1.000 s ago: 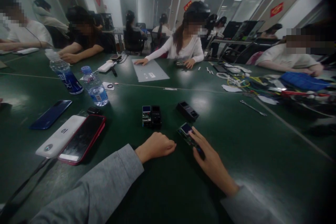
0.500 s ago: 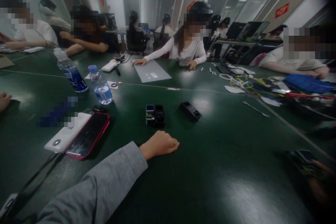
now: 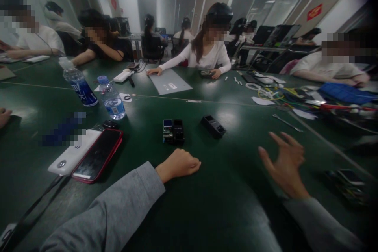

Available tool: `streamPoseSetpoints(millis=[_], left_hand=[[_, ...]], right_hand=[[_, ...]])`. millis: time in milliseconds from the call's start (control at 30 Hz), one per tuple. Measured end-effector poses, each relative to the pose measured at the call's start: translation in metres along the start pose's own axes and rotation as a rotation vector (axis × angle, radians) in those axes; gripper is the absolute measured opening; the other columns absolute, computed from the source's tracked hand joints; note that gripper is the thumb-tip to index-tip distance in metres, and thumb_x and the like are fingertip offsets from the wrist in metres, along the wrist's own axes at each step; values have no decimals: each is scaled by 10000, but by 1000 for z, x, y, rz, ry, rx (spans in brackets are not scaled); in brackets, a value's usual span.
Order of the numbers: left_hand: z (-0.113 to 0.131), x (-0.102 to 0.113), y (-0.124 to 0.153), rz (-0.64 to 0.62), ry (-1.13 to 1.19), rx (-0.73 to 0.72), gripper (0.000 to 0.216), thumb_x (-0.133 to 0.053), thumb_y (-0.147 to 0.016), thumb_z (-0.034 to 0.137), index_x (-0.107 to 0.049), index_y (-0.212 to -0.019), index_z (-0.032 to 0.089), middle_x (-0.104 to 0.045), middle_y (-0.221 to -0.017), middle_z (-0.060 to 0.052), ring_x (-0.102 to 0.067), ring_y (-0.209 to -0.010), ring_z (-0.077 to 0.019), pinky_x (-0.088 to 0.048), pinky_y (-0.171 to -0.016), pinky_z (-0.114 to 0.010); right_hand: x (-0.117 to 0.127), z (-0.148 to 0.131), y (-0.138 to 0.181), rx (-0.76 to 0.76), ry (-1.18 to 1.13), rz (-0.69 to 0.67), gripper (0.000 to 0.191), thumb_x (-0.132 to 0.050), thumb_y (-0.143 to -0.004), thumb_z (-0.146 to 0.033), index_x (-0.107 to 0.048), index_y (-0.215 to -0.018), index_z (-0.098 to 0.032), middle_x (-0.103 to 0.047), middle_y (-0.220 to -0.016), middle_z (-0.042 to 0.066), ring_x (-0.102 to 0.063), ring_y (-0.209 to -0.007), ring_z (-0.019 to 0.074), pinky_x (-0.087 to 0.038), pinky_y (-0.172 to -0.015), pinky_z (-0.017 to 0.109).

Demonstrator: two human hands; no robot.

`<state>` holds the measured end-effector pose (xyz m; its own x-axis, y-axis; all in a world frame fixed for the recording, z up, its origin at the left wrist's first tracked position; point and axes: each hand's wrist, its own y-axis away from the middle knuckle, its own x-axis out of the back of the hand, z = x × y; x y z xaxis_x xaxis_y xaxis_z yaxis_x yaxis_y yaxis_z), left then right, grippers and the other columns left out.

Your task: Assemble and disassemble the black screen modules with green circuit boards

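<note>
My left hand (image 3: 178, 165) rests on the green table as a closed fist, with nothing seen in it. Just beyond it stands a small electronic device (image 3: 173, 132) with a little screen, a bare green circuit board and a black housing. To the right of that lies a black plastic case piece (image 3: 213, 126), tilted at an angle. My right hand (image 3: 285, 163) is over the table on the right, its fingers spread and holding nothing. Farther right, near the edge of the view, lies another circuit board with a screen (image 3: 348, 181), dim and blurred.
A phone in a red case (image 3: 99, 155) and a white power bank (image 3: 73, 151) lie at left, near two bottles (image 3: 113, 100). A wrench-like metal tool (image 3: 287, 123) and tangled cables (image 3: 274, 93) lie at right. Across the table, a person's hand rests on a grey sheet (image 3: 169, 80).
My right hand has come away from the circuit board at the right edge, moving left and opening over the table. My left fist stays in place.
</note>
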<state>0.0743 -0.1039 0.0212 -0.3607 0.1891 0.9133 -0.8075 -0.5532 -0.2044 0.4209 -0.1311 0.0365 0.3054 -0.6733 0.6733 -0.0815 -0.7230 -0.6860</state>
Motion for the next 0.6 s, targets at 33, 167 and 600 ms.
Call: streamPoseSetpoints(millis=[33,167,600], left_hand=[[0,0,0,-1,0,2,427,-368,-963,334,-602,-662,143,-541,-528,22,-452,-433,-58,-321,-471,-187],[0,0,0,7,-32,2,410,-378,-959,332,-606,-672,149,-564,-546,16,-480,-448,-66,-320,-477,-188],[-3,-4,0,8,-31,-8,437,-355,-967,347,-592,-659,148,-525,-519,27,-416,-420,-59,-270,-441,-198]], right_hand=[[-20,-17,-7,27,-19,-60,622,-394,-888,-641,-397,-1414,-310,-372,-1421,147,-339,-1317,369,-315,-1001,612],[-93,-64,-32,97,-73,-182,656,-459,-885,-603,-395,-1405,-207,-377,-1397,180,-377,-1288,363,-384,-973,575],[-13,24,25,38,-111,-263,618,-488,-855,-627,-476,-1380,-303,-578,-1110,179,-597,-977,322,-486,-784,489]])
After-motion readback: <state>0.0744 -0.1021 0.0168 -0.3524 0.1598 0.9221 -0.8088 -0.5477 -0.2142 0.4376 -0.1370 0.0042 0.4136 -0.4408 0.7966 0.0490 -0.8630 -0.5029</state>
